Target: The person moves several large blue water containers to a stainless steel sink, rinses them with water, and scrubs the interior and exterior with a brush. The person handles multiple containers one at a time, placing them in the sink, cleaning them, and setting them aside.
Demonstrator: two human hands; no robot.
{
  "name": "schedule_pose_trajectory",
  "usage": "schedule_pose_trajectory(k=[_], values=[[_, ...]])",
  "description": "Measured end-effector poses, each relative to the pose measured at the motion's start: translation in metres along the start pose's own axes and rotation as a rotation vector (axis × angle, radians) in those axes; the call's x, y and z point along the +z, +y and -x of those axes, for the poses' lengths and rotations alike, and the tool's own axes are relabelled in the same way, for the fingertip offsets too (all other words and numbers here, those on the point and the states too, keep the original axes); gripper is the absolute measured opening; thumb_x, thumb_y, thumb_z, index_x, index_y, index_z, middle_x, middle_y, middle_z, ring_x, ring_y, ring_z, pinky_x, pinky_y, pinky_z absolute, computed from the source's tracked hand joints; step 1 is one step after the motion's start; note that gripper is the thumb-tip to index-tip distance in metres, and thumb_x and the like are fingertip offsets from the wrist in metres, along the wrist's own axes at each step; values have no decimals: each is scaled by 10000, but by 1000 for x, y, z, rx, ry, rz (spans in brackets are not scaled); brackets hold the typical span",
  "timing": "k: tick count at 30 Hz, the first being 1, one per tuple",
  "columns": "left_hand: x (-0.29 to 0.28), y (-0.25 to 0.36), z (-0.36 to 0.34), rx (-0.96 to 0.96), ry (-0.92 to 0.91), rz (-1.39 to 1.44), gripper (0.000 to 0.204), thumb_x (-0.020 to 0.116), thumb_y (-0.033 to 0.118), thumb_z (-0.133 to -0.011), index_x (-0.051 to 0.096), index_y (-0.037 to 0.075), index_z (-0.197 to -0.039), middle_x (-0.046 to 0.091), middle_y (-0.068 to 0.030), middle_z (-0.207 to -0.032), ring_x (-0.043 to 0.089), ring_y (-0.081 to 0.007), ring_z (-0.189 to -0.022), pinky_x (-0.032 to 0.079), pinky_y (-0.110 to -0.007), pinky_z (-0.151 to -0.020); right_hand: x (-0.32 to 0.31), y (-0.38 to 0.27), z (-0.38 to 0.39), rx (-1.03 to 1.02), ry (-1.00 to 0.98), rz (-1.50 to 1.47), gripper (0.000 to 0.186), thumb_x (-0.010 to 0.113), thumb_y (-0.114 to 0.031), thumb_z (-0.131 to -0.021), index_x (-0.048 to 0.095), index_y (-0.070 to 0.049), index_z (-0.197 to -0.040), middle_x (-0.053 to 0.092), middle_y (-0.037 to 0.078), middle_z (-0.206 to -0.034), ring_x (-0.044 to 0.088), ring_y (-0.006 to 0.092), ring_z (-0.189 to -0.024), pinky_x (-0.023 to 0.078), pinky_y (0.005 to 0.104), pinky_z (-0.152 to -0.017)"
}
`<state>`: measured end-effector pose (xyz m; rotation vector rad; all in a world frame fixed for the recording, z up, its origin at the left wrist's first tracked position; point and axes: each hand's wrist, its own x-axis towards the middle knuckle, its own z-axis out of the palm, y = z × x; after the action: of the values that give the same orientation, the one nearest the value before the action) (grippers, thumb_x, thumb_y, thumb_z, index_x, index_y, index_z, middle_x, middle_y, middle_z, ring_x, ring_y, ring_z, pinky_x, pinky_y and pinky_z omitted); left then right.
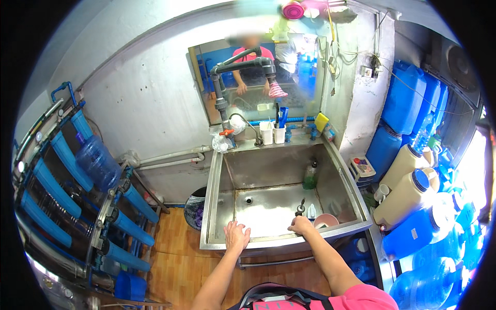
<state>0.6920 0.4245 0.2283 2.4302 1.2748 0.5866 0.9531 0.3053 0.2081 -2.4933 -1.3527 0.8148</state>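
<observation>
My left hand (236,235) lies with spread fingers on the front edge of a stainless steel sink (214,217). My right hand (299,225) is curled at the same edge, just below a dark metal-tipped tool (300,206); what its fingers hold, if anything, is hidden. A small white item (311,211) and a pink bowl (326,221) sit beside it in the basin. A green bottle (310,176) stands in the back right corner. White holders (267,133) with blue-handled tools and a yellow sponge (322,120) are along the back ledge.
Blue filter housings (57,186) and a large bottle (97,160) line the left. Stacked blue containers (400,98) and cream jugs (398,206) fill the right. A dark pipe (243,65) arches before a mirror (302,88) reflecting a person. A dark bin (194,214) stands beside the sink.
</observation>
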Motion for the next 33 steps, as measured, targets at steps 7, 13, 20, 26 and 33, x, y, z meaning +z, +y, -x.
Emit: schedule_pose_trajectory(k=[7,13,20,26,33], values=[[-4,4,1,42,211,67,151,622,205,-788,676,64,-795,654,-116,-991,546,-284,-1082,256,-530,-1039,3,3,-9,-130,-57,-33,516,709,-411,-676,673,-80,-1070,662,199,-1012,622,329,-989,476,379,-909],[-8,5,1,19,201,62,128,611,179,-779,670,67,-795,660,-106,-954,556,-281,-1075,224,-555,-1058,4,0,-12,-115,61,-129,993,753,-378,-658,219,-42,-1425,604,282,-1085,576,415,-1045,456,430,-919],[-10,6,0,17,225,49,139,609,185,-773,667,60,-796,659,-103,-913,562,-271,-1057,192,-569,-1072,6,-3,-13,-97,33,-108,1175,777,-333,-675,-52,-54,-1460,612,292,-1049,580,417,-1040,447,423,-926],[-11,8,1,-5,173,-5,170,622,198,-763,677,57,-840,658,-107,-928,559,-261,-1039,169,-568,-1087,2,-1,-15,-22,124,-258,1291,794,-280,-667,-234,-71,-1420,639,256,-979,617,386,-971,461,399,-903],[-17,13,0,-95,10,-142,224,648,226,-747,690,47,-876,660,-123,-937,559,-276,-1030,165,-570,-1094,-2,2,-18,28,198,-399,1222,777,-321,-661,-115,-62,-1455,580,328,-1106,584,410,-1044,449,416,-936]])
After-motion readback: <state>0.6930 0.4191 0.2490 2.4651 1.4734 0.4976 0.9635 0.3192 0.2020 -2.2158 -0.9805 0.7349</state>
